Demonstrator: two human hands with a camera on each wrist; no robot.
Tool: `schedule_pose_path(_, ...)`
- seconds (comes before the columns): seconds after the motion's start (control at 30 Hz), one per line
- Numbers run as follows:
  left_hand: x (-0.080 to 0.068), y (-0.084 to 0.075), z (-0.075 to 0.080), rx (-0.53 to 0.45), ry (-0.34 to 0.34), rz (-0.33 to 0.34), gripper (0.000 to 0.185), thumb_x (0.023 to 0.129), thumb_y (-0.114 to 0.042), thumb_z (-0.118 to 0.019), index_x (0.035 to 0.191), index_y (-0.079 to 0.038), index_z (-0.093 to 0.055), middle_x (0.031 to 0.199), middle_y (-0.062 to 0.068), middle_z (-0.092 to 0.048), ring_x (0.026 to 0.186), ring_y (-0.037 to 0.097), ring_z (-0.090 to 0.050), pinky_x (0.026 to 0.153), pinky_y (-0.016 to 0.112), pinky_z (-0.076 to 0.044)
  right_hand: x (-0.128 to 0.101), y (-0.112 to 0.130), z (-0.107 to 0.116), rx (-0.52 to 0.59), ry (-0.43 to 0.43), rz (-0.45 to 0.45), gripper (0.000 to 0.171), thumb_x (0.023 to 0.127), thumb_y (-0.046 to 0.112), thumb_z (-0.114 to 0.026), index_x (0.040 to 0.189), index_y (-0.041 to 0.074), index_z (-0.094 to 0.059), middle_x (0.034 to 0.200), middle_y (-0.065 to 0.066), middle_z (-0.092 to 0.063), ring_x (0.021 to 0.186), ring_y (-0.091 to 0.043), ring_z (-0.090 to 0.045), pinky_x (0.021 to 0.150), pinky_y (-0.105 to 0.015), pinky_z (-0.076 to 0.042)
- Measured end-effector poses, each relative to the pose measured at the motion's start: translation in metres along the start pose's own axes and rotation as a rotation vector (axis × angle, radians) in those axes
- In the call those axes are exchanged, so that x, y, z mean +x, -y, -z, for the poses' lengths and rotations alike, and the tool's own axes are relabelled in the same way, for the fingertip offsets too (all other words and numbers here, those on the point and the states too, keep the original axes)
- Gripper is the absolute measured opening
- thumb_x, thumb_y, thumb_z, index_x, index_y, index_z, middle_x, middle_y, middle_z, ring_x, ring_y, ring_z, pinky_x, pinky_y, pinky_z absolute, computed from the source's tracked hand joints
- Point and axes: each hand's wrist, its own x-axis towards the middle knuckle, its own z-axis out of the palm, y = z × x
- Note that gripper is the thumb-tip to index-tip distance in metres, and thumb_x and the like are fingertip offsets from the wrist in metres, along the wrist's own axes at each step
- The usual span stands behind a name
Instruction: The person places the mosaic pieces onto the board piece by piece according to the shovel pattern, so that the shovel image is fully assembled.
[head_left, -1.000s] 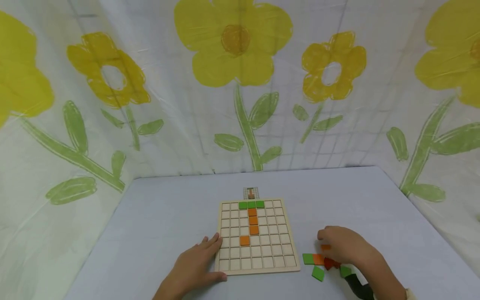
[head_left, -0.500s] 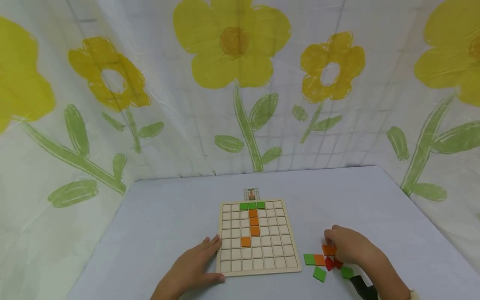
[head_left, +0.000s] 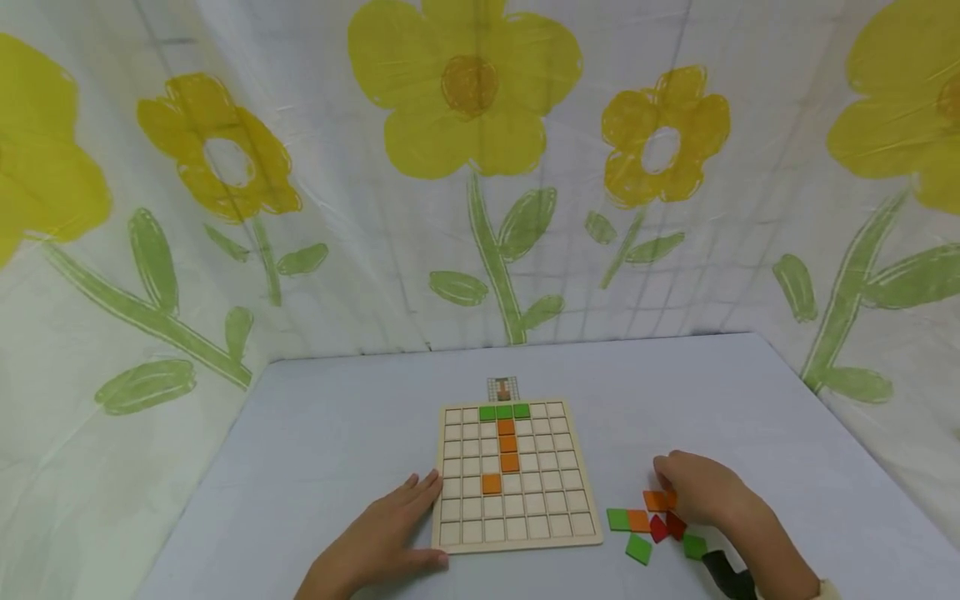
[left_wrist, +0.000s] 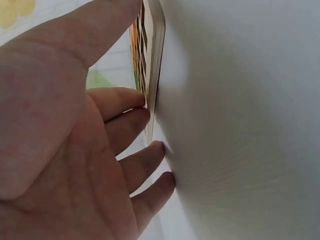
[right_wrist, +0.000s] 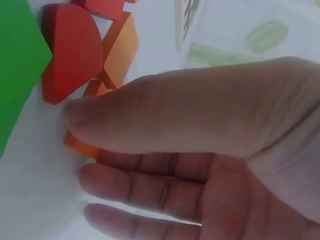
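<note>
Right hand on an orange tile, beside the grid board

The right hand (head_left: 701, 492) sits over the loose tiles on the table (head_left: 337, 450), off the right edge of the wooden grid board (head_left: 517, 517), and is much the nearer hand to them. In the right wrist view its thumb (right_wrist: 165, 115) presses across the top of an orange tile (right_wrist: 82, 145) with the fingers curled beneath; it looks like a pinch, though the thumb hides most of the tile. The tile lies flat, right at the fingertips, touching the other orange tile (head_left: 639, 520) and the red pieces (head_left: 660, 528); green tiles (head_left: 618, 518) lie just beside. The board's free squares lie to the hand's left. The left hand (head_left: 382, 533) rests flat, fingers straight, against the board's near left corner.
</note>
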Motion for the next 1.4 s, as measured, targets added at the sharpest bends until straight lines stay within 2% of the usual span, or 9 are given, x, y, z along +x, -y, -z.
schedule_pose_path(0.1,0.0,0.0,0.0,-0.024,0.005,-0.011,0.094,0.071,-0.069,-0.052,0.141,-0.01,-0.031,0.146,0.004,-0.027,0.131,0.034,-0.023,0.096,0.054,-0.03,0.002,-0.002,-0.001,0.005,-0.005,0.009,0.027,0.066,0.003,-0.076,0.081,0.011,-0.054,0.07,0.0,-0.045,0.064,-0.018,-0.043,0.059,-0.032,-0.045)
schedule_pose_path(0.3,0.002,0.002,-0.004,-0.013,0.041,0.01,0.095,0.071,-0.071,-0.049,0.143,-0.014,-0.027,0.148,0.0,-0.021,0.133,0.033,-0.016,0.1,0.053,-0.024,0.006,-0.004,-0.003,0.013,-0.021,0.02,0.027,0.066,0.006,-0.077,0.081,0.011,-0.055,0.071,0.001,-0.047,0.064,-0.017,-0.043,0.059,-0.032,-0.045)
schedule_pose_path(0.5,0.001,0.005,-0.004,-0.005,0.031,-0.007,0.09,0.075,-0.069,-0.048,0.143,-0.014,-0.026,0.148,0.0,-0.021,0.133,0.032,-0.015,0.101,0.052,-0.023,0.01,-0.003,-0.003,0.021,-0.04,0.031,0.028,0.065,0.01,-0.079,0.082,0.012,-0.058,0.072,0.001,-0.046,0.064,-0.017,-0.044,0.059,-0.031,-0.046)
schedule_pose_path(0.73,0.001,0.004,-0.003,-0.032,0.035,-0.007,0.088,0.076,-0.066,-0.049,0.143,-0.014,-0.026,0.148,0.0,-0.021,0.133,0.032,-0.015,0.101,0.052,-0.022,0.01,-0.002,-0.005,0.051,-0.082,0.03,0.025,0.067,0.006,-0.075,0.082,0.016,-0.058,0.072,0.005,-0.047,0.065,-0.014,-0.044,0.061,-0.029,-0.044)
schedule_pose_path(0.97,0.0,0.005,-0.004,-0.031,0.029,-0.018,0.088,0.077,-0.066,-0.048,0.143,-0.012,-0.026,0.147,0.002,-0.021,0.133,0.033,-0.015,0.101,0.053,-0.021,0.013,0.002,-0.004,0.079,-0.156,0.122,0.025,0.067,0.003,-0.071,0.084,0.018,-0.061,0.076,0.011,-0.049,0.066,-0.009,-0.043,0.062,-0.027,-0.044)
schedule_pose_path(1.2,0.0,0.006,-0.005,-0.026,0.017,-0.023,0.087,0.077,-0.066,-0.048,0.143,-0.013,-0.027,0.147,0.001,-0.022,0.133,0.033,-0.015,0.102,0.052,-0.021,0.016,0.01,-0.004,0.134,-0.139,0.177,0.025,0.069,0.005,-0.069,0.091,0.016,-0.064,0.079,0.012,-0.049,0.068,-0.008,-0.045,0.06,-0.024,-0.044)
schedule_pose_path(1.4,0.0,0.005,-0.005,-0.033,0.025,-0.015,0.088,0.077,-0.066,-0.048,0.143,-0.013,-0.027,0.148,0.001,-0.021,0.133,0.033,-0.015,0.101,0.052,-0.021,0.021,0.017,-0.006,0.082,-0.166,0.267,0.022,0.072,0.009,-0.069,0.091,0.018,-0.066,0.079,0.015,-0.048,0.067,-0.006,-0.044,0.06,-0.022,-0.043)
